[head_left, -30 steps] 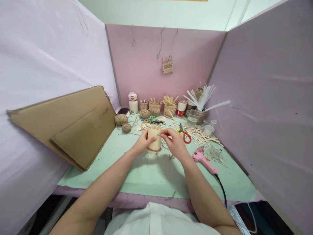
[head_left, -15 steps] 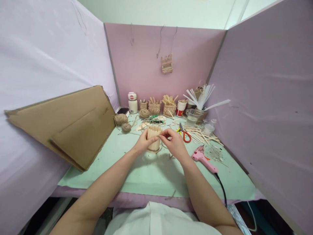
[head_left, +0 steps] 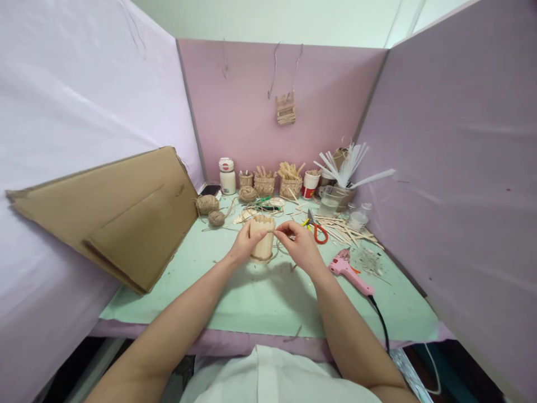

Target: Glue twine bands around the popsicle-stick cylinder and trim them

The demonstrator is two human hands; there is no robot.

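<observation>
A small round cup made of upright wooden craft sticks (head_left: 262, 249) stands at the middle of the table, with brown twine around its base. My left hand (head_left: 244, 243) grips its left side, the thumb lying across the front near the top. My right hand (head_left: 297, 242) is at the cup's right side, thumb and forefinger pinching a piece of twine (head_left: 271, 231) that runs over the upper front of the cup toward my left thumb. More twine curls on the table behind and beside the right fingers.
Red-handled scissors (head_left: 320, 233), loose sticks (head_left: 344, 228) and a pink glue gun (head_left: 351, 273) lie to the right. Twine balls (head_left: 208, 205) sit at the left beside leaning cardboard (head_left: 138, 224). Along the back stand a white bottle (head_left: 227, 178) and stick-filled baskets (head_left: 291, 187).
The cup and my left hand have shifted slightly left. My right fingertips are a little farther from my left thumb, and more twine shows between them.
</observation>
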